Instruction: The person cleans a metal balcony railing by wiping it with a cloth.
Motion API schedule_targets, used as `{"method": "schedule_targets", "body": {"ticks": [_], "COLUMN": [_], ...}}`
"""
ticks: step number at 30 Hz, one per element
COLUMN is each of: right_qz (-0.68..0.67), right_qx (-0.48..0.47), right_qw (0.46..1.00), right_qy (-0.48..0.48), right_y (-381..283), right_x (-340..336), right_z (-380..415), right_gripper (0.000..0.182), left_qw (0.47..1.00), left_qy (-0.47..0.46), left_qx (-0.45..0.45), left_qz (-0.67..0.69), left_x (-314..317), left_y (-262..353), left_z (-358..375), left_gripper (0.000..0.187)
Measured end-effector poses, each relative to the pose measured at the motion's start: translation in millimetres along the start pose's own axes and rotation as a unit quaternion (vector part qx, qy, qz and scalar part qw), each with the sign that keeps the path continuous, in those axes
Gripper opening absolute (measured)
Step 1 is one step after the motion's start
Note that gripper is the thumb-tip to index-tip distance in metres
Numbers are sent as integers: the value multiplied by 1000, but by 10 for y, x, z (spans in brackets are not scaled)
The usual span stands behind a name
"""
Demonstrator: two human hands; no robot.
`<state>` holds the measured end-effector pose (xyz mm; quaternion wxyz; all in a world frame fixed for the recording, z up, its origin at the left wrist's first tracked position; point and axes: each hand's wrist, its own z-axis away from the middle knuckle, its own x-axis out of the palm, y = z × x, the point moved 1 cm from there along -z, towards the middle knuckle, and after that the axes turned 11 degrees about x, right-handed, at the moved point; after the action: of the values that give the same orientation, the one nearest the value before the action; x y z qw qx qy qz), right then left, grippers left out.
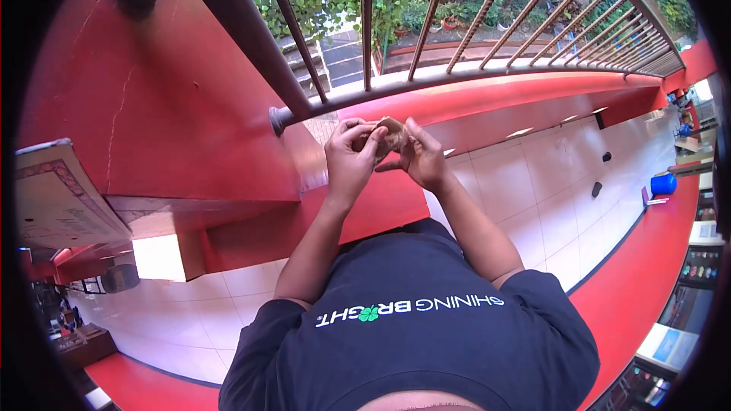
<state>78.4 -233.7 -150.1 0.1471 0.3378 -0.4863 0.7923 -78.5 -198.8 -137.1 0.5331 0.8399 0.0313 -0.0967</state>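
Between my hands, in front of my chest, is a small brown object (392, 137) with a paler tan edge. It looks thin and curved or folded, but its kind cannot be made out. My left hand (351, 151) grips it from the left, fingers bent round it and thumb pressed on its near face. On the other side, my right hand (423, 157) pinches its right edge, and the lower fingers are partly stretched out. The fingers cover much of the object.
A dark metal railing (365, 23) with upright bars stands just beyond my hands, above a red ledge (487, 99). A red wall (183, 129) rises at the left, near a framed board (65, 190). Tiled floor (525, 183) runs right, towards a blue bucket (663, 184).
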Motion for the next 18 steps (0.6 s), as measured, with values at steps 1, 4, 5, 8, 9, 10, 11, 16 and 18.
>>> {"method": "schedule_targets", "body": {"ticks": [1,4,5,8,9,10,11,16,18], "right_qz": [-23,226,206,124,120,121,111,-64,-60], "right_qx": [-23,-88,-70,-91,-112,-114,-122,-150,-202], "right_qw": [999,953,955,965,957,957,963,984,970], "right_qy": [-4,184,202,214,237,238,212,74,124], "right_y": [-13,-48,-102,-182,-191,-195,-202,-67,2], "right_x": [32,79,111,44,60,47,29,156,264], "right_z": [9,-20,5,33,32,36,26,-124,-229], "right_gripper": [55,37,25,28,24,24,26,33,37], "left_qw": [1000,1000,999,980,984,984,979,928,925], "left_qy": [-1,-5,-6,-68,-85,-86,-84,-108,-122], "left_qx": [-1,-15,-31,-105,-67,-64,-99,-202,-220], "left_qz": [2,1,-3,154,142,144,160,293,284], "left_x": [14,12,-9,-134,-165,-165,-173,-147,-93], "left_y": [-33,-67,-76,-165,-213,-182,-152,-151,-204], "left_z": [17,-5,-16,-36,-37,-45,-52,-62,-23], "left_gripper": [18,19,19,20,18,18,17,24,25]}}
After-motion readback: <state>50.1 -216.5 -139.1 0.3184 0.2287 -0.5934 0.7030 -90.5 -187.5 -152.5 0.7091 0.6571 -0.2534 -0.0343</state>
